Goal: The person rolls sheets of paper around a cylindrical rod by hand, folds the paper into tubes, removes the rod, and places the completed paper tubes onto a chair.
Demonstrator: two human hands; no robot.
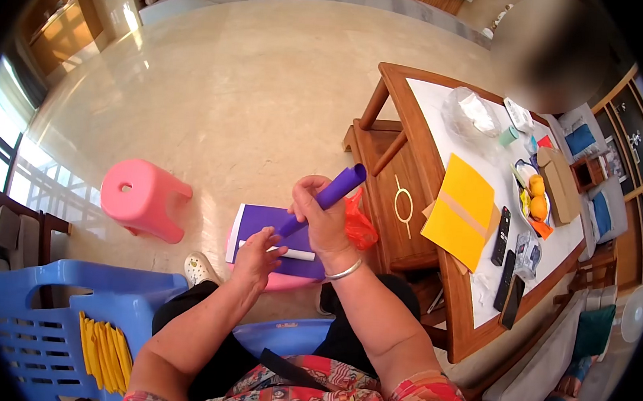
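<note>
A rolled purple sheet [341,186] slants upward, its open end at the upper right. My right hand [320,219] is wrapped round its middle, with a silver bangle on the wrist. At the roll's lower end is my left hand [259,254], palm up, fingers partly spread and close to or touching it. Below the hands, a flat purple sheet [259,217] with a white edge lies on a pink stool [284,280]. A white rolled tube [297,255] rests across that sheet, partly hidden behind my left hand.
A pink stool [143,197] stands left. Yellow rolled pieces [104,351] lie on a blue chair [52,323]. A wooden table [468,337] at right holds yellow sheets [461,206], remotes [501,237], fruit [538,199] and a plastic bag [471,114]. A red bag [361,222] is beside it.
</note>
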